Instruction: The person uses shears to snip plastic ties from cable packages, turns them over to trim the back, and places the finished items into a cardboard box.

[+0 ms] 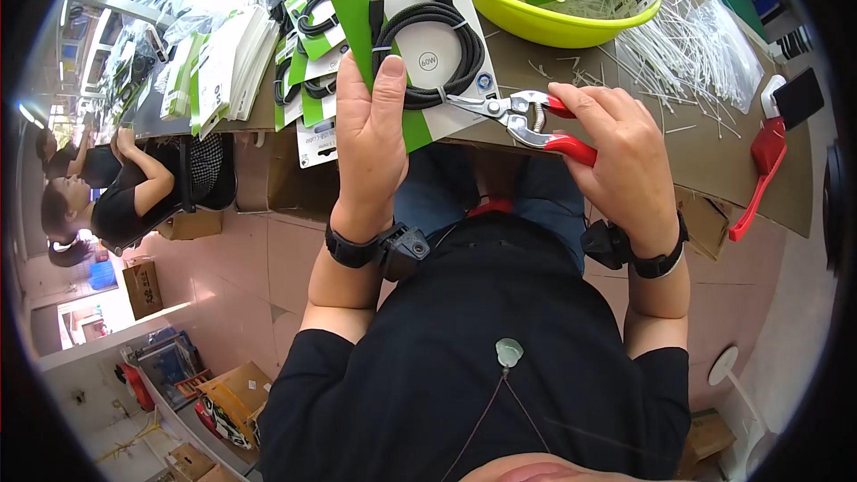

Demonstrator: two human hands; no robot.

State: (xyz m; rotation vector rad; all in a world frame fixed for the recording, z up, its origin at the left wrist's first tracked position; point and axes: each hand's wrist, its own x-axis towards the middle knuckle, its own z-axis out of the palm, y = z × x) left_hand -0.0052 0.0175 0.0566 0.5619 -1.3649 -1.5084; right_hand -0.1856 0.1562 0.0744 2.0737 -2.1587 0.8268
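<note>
My left hand (373, 138) grips a green and white card (437, 129) from its left side, thumb across the front. A coiled black braided USB cable (473, 52) is fastened to the card with white cable ties. My right hand (620, 147) is wrapped round the red handles of small pruning shears (520, 114) with a coil spring between them. The tips of the shears meet the lower edge of the coil, by a white cable tie (444, 93). Whether the blades touch the tie, I cannot tell.
A yellow-green bowl (553, 29) of carded cables stands beyond my hands. Loose white cable ties (678, 45) spread at the right, near a red-handled implement (766, 156). Stacked cards (234, 62) and more carded cables (320, 89) lie left. Another person (134, 183) sits farther left.
</note>
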